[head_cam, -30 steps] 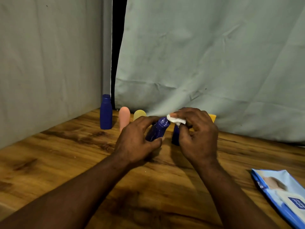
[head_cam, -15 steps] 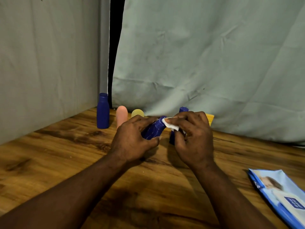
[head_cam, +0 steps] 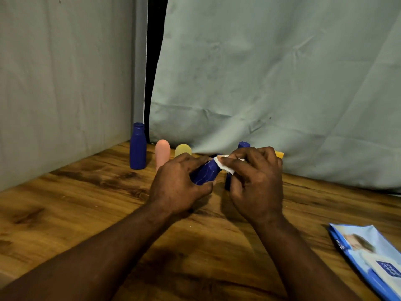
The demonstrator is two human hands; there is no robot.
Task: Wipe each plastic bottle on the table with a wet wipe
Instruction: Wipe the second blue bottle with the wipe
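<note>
Blue bottle sits at centre frame, tilted with its neck up toward the right. The left hand curls round its lower body, bracing it so the rub has something firm to push against. The right hand pinches a folded wet wipe onto the neck. Lined up at the back of the table, left of centre, stand a tall blue bottle, a peach bottle and a yellow bottle, probably waiting their turn. The wipes pack lies lower right, handy for a refill.
</note>
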